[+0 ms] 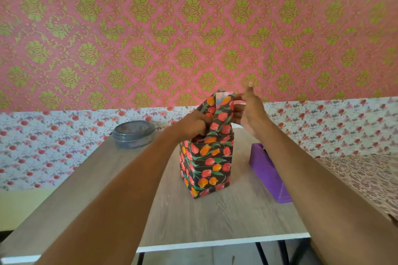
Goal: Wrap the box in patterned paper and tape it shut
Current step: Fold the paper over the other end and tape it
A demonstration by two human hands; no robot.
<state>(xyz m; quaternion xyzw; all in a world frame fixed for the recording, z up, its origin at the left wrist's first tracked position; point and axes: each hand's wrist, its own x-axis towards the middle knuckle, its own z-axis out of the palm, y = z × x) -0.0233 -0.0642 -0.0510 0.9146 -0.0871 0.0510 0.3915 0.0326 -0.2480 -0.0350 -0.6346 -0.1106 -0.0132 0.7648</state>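
Left hand [192,124] fingers curl into patterned paper [219,112] side fold | right hand [251,112] fingers straight, pressing raised flap | box [206,163] upright on table [215,217], tape dispenser [269,170] just beside | risk: reaching for tape frees one fold, and the stiff paper likely springs open, creasing crooked

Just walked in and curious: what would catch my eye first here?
The tall box wrapped in black tulip-print paper stands upright on the pale wooden table, its top flap raised. The left hand grips the paper at the top and the right hand touches the flap with straight fingers. Behind, a pink wall with green damask pattern fills the upper view.
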